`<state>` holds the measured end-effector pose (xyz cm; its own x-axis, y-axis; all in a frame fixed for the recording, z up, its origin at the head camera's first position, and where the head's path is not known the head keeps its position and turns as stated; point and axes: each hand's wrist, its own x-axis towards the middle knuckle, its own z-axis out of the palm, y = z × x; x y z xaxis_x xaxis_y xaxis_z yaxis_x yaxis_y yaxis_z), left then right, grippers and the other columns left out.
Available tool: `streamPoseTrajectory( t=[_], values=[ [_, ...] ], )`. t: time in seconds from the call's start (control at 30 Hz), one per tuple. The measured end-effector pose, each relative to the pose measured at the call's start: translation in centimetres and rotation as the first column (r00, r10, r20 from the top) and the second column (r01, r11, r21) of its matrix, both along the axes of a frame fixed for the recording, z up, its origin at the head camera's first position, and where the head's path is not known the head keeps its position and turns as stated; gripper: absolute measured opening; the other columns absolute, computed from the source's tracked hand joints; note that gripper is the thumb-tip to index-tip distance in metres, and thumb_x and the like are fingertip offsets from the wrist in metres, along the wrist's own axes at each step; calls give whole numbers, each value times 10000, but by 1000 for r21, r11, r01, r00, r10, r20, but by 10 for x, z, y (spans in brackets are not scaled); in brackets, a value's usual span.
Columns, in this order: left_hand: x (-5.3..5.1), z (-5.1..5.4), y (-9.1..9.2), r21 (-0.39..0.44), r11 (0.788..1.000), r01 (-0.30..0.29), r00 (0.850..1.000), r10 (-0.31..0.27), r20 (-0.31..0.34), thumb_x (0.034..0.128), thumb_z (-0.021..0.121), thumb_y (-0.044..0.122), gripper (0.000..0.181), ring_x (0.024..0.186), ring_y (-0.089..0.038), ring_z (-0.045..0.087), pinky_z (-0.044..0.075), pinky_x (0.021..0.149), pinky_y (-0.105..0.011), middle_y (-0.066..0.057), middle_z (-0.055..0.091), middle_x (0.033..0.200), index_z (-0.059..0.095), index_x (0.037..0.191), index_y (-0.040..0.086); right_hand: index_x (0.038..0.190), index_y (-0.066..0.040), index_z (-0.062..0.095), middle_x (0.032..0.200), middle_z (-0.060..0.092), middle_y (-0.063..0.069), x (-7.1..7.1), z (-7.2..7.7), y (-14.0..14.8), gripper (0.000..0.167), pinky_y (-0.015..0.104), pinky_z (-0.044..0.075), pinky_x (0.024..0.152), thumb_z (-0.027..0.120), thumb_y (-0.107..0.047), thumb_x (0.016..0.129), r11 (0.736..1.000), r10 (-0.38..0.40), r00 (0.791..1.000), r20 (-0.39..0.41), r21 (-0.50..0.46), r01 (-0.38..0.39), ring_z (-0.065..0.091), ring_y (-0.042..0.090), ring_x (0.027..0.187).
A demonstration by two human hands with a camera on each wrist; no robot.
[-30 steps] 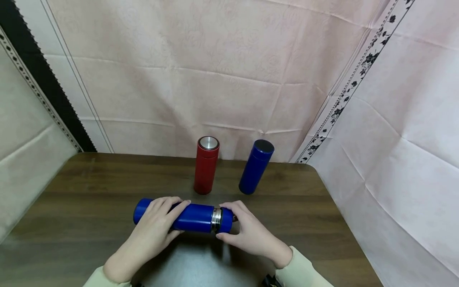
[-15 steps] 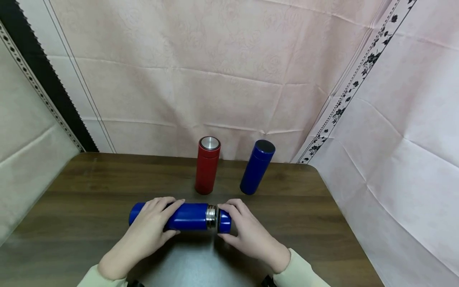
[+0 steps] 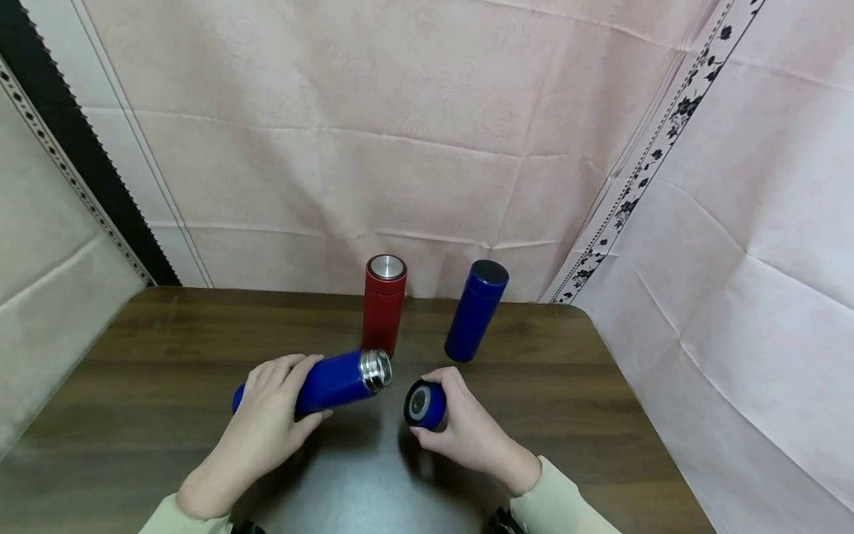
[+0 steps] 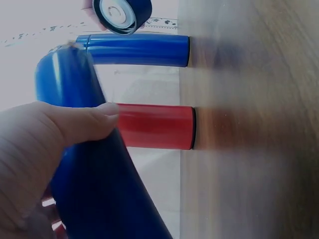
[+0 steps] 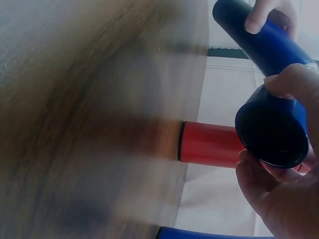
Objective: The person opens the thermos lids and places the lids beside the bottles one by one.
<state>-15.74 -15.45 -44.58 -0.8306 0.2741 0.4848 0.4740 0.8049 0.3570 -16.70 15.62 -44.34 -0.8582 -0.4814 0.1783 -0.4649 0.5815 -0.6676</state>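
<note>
Cloth backdrop (image 3: 333, 170): pale, creased, hung behind and at both sides, with a dark-patterned border at the right. Tabletop (image 3: 180, 356): brown wood grain, its far edge close to the cloth.

Uncapped blue bottle (image 3: 336, 382): over the near half of the tabletop, lying aslant, bright steel neck pointing right and away from the person. Whether its base touches the wood cannot be told (the hand covers that part).

Red bottle (image 3: 383, 308): upright, silver-topped, directly beyond the steel neck, which overlaps its foot in the head view. Second blue bottle (image 3: 476, 311): upright, dark-topped, right of the red bottle and apart from it, beyond the cap.

Left hand (image 3: 272, 400): curled over the barrel of the uncapped blue bottle, thumb on the near side, grip firm about its girth. Right hand (image 3: 462, 426): thumb and fingers parted only by the width of the cap (image 3: 435, 406), which they pinch. The cap sits clear of the neck, ringed underside showing.
</note>
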Motion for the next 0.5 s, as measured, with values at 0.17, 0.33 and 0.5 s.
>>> streamPoseTrajectory(
  t=[0.17, 0.33, 0.5],
  values=[
    [-3, 3, 0, 117, 990, -79, 997, 77, 18, 653, 885, 360, 792, 1083, -347, 517, 320, 962, -587, -138, 562, 1167, 524, 1287, 52, 1298, -164, 361, 1213, 470, -25, -2, -5, -2, 678, 298, 495, 891, 793, -252, 782, 999, -34, 998, 57, -23, 36, 540, 91, 1050],
    [-9, 8, 1, 232, 962, -144, 988, 125, 95, 685, 876, 350, 789, 1089, -371, 510, 338, 934, -610, -168, 557, 1193, 495, 1298, 30, 1261, -170, 372, 1187, 517, -26, -9, -12, -11, 660, 299, 492, 899, 802, -321, 782, 998, -18, 995, 95, -62, 24, 562, 89, 1034],
    [-15, 11, 0, 299, 932, -205, 972, 158, 176, 748, 814, 442, 840, 1103, -414, 515, 425, 870, -647, -222, 529, 1249, 434, 1347, -8, 1236, -207, 385, 1190, 530, -48, -20, -20, -25, 656, 281, 490, 902, 800, -418, 775, 996, -11, 987, 161, -84, 25, 564, 80, 1052]
  ],
)
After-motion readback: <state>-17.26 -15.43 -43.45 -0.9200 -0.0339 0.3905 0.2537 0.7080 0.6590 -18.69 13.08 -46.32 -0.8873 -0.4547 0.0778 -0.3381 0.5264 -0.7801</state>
